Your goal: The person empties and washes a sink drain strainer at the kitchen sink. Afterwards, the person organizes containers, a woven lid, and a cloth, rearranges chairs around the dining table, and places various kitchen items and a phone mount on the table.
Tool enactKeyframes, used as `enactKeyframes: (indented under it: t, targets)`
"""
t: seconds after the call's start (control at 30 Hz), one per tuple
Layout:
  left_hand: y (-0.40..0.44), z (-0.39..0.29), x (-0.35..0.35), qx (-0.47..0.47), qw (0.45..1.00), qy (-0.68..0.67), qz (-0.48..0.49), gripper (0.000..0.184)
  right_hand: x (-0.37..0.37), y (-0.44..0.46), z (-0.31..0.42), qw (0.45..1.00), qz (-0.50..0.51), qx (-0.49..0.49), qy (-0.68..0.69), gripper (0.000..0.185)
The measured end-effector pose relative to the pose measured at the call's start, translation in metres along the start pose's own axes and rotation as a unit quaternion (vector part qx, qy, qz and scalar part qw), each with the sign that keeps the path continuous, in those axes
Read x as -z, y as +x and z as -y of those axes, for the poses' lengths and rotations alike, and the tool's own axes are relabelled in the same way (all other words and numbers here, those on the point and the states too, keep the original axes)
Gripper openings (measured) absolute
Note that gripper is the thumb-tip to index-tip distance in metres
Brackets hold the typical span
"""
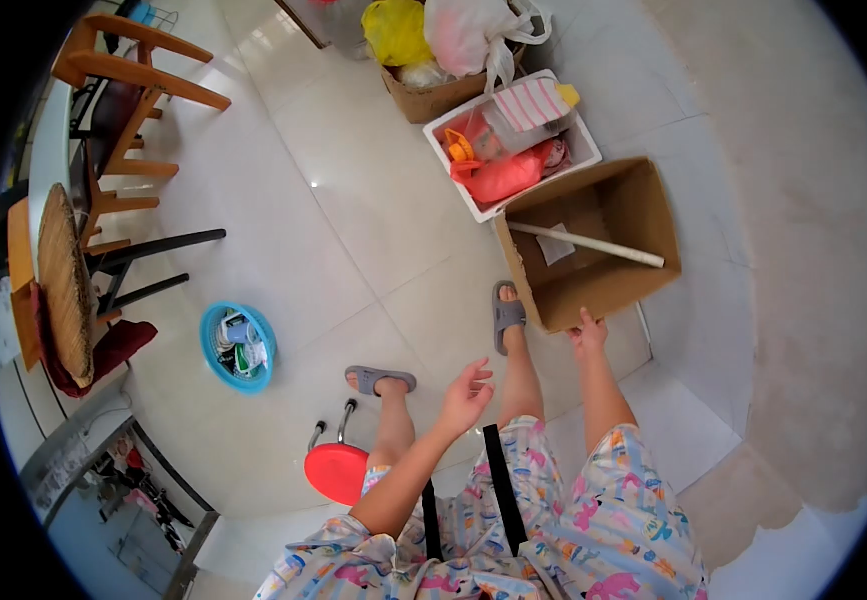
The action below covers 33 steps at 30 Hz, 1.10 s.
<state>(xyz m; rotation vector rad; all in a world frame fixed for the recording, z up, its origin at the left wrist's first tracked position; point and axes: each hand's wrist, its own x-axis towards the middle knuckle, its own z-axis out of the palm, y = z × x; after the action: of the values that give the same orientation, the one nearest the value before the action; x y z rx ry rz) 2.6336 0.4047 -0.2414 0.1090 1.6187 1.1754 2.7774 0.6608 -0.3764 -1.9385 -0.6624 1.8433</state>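
My right hand [588, 333] grips the near edge of an open cardboard box [614, 215], its thumb and fingers on either side of the rim. Inside the box lie a long pale tube [594, 243] and a small white paper [556, 246]. Held in the air over the floor, my left hand [468, 396] has its fingers loosely apart and carries nothing. Just beyond the cardboard box, a white foam box [586, 140] holds a red plastic bag [510, 176], a clear plastic bottle and a pink-striped item.
A second cardboard box [434, 101] with yellow and white bags stands at the back. On the left are a blue basket [272, 345] of small items, a red stool [336, 472] and wooden chairs [144, 65]. A wall rises on the right.
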Motion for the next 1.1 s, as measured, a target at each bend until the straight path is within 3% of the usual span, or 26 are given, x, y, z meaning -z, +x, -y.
enactKeyframes:
  t: [0.1,0.2,0.3,0.33,0.4,0.5,0.57,0.73,0.93,1.03,1.1]
  targets:
    - [0.004,0.006,0.008,0.002,1.0,-0.018,-0.021,0.047,0.0,0.022,-0.003,0.999,-0.023,0.034,0.036,0.036]
    - [0.004,0.007,0.013,0.021,0.997,-0.067,-0.023,0.044,0.004,0.025,-0.001,0.999,-0.048,-0.001,0.022,0.04]
    - [0.005,0.006,0.02,0.011,0.995,-0.091,-0.037,0.043,0.0,0.036,-0.012,0.974,-0.117,0.156,-0.118,0.049]
    - [0.005,0.005,0.024,0.007,0.995,-0.093,-0.044,0.043,-0.006,0.031,-0.014,0.936,-0.175,0.208,-0.225,0.051]
    - [0.006,0.003,0.031,-0.002,0.993,-0.099,-0.059,0.042,-0.026,0.008,-0.021,0.806,-0.28,0.307,-0.422,0.055]
    - [0.007,0.016,0.046,-0.005,0.984,-0.154,-0.089,0.042,-0.069,-0.043,-0.041,0.727,-0.199,0.438,-0.49,0.058]
    - [-0.001,0.015,0.062,-0.009,0.978,-0.174,-0.11,0.041,-0.102,-0.082,-0.057,0.771,-0.08,0.435,-0.459,0.056]
    - [-0.031,0.025,0.115,-0.018,0.954,-0.232,-0.188,0.041,-0.175,-0.143,-0.125,0.851,0.148,0.302,-0.403,0.042]
    - [-0.087,0.055,0.197,-0.03,0.888,-0.339,-0.311,0.04,-0.261,-0.234,-0.18,0.771,0.288,0.247,-0.512,0.026]
    - [-0.132,0.08,0.244,-0.041,0.851,-0.378,-0.362,0.039,-0.295,-0.282,-0.218,0.776,0.398,0.101,-0.479,0.023]
    - [-0.155,0.105,0.274,-0.036,0.827,-0.391,-0.402,0.036,-0.319,-0.318,-0.246,0.762,0.4,0.053,-0.507,0.022]
